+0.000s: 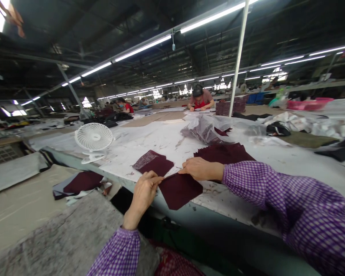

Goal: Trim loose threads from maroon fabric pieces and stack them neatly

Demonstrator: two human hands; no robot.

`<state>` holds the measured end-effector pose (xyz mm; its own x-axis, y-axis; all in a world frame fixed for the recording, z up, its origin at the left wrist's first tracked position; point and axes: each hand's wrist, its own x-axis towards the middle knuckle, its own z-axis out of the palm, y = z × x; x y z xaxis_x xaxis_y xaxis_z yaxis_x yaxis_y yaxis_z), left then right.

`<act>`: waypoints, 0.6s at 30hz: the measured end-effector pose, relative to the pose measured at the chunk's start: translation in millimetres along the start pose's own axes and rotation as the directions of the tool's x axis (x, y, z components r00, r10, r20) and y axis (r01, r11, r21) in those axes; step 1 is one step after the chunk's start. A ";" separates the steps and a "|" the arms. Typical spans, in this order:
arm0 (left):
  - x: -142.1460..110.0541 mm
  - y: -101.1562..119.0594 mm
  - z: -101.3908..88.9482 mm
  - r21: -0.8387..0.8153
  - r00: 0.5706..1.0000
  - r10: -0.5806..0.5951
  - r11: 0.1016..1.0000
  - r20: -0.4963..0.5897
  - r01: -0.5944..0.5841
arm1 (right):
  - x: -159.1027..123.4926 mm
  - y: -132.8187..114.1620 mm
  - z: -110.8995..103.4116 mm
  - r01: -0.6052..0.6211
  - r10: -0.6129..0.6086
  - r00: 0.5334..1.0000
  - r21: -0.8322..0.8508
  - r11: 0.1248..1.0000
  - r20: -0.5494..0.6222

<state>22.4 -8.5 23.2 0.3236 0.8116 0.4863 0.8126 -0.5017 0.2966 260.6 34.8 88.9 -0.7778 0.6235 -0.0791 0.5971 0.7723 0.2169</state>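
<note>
A dark maroon fabric piece (180,190) hangs partly over the front edge of the white table, its top edge stretched between my two hands. My left hand (145,191) pinches its upper left corner. Farther right, my right hand (199,168) pinches the same top edge with thumb and fingers. Just beyond my left hand lies a small pile of maroon pieces (158,164), one with a speckled underside showing. Behind my right hand a larger fanned stack of maroon pieces (225,152) is partly covered by my hand and sleeve.
A white fan (94,138) stands on the table's left edge. Clear plastic sheeting (205,128) lies behind the stack, and a metal pole (238,61) rises beyond. At lower left, more cloth (83,182) rests on a lower surface. A co-worker (201,99) bends over the far table.
</note>
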 end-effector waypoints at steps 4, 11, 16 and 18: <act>1.1 1.5 1.2 0.007 1.000 -0.022 1.000 -0.015 0.022 | 7.5 -9.9 -14.4 0.083 -0.075 0.994 -0.105 0.991 0.074; 1.4 0.0 4.4 -0.020 0.999 -0.049 0.999 -0.023 0.048 | 23.7 -16.7 -32.7 0.125 -0.108 0.978 -0.087 0.988 0.180; 2.6 2.0 4.5 -0.120 0.995 -0.092 0.989 -0.048 0.085 | 35.2 -16.9 -42.0 0.156 -0.143 0.953 -0.029 0.987 0.269; 2.9 -0.3 3.9 -0.229 0.987 -0.153 0.964 -0.049 0.138 | 38.6 -19.1 -44.7 0.155 -0.139 0.948 -0.033 0.987 0.287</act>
<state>25.0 -4.8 21.3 0.1713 0.8632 0.4750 0.7170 -0.4399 0.5408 210.4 38.7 125.2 -0.7641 0.5183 -0.3841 0.4623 0.8552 0.2343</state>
